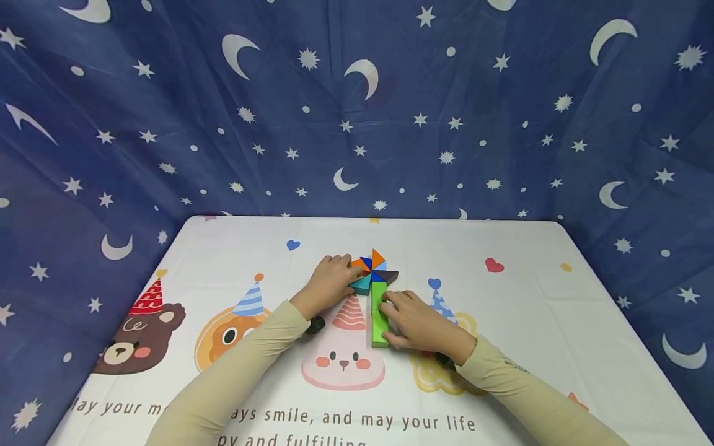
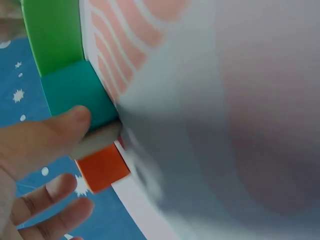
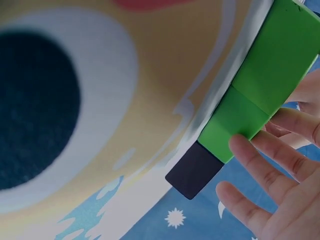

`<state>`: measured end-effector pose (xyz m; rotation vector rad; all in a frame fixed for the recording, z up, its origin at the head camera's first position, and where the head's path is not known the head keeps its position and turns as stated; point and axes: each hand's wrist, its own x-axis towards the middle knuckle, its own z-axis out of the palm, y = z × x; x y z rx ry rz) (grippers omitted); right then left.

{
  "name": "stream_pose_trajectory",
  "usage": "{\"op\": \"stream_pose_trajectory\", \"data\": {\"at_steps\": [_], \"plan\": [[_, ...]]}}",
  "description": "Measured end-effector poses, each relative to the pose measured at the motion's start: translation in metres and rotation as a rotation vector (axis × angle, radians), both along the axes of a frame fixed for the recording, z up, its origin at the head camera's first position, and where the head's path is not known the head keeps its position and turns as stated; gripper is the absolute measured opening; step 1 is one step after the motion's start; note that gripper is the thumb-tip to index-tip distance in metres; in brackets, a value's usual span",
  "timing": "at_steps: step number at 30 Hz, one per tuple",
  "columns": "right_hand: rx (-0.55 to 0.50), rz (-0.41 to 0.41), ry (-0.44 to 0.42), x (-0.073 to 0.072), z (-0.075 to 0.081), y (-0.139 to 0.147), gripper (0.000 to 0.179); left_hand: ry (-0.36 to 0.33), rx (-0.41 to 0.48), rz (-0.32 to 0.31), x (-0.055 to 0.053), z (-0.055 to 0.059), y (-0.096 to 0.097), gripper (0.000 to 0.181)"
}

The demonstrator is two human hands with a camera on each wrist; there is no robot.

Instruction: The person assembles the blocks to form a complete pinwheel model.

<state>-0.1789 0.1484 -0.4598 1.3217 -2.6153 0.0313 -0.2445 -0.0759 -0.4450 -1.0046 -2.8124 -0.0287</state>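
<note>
A pinwheel of coloured triangular blocks lies mid-table. An orange triangle (image 1: 378,257) forms its top, a dark grey block (image 1: 389,275) its right side and a teal block (image 1: 361,285) its lower left. Two green blocks (image 1: 379,319) run end to end below it like a stem. My left hand (image 1: 330,280) is at the pinwheel's left side, its thumb laid against the teal block (image 2: 77,92) beside an orange block (image 2: 104,167). Along the stem's right side, my right hand (image 1: 415,321) touches the green blocks (image 3: 240,117) with extended fingertips.
A white tablecloth (image 1: 519,322) printed with cartoon animals, hearts and lettering covers the table. Behind and at both sides hangs a dark blue cloth (image 1: 401,80) with moons and stars. Dark wrist cameras show under both wrists.
</note>
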Motion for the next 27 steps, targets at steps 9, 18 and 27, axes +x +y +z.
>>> {"op": "stream_pose_trajectory", "data": {"at_steps": [9, 18, 27], "plan": [[0.005, -0.007, -0.007, 0.000, -0.001, 0.001, 0.046, 0.069, 0.018, 0.007, -0.003, -0.003, -0.014, 0.025], [0.015, -0.025, -0.040, 0.001, 0.002, 0.001, 0.047, 0.084, 0.040, 0.015, -0.004, -0.001, -0.017, 0.026], [0.006, -0.022, -0.036, 0.001, 0.001, 0.000, 0.046, 0.021, -0.015, 0.013, -0.003, -0.002, -0.007, 0.028]]}}
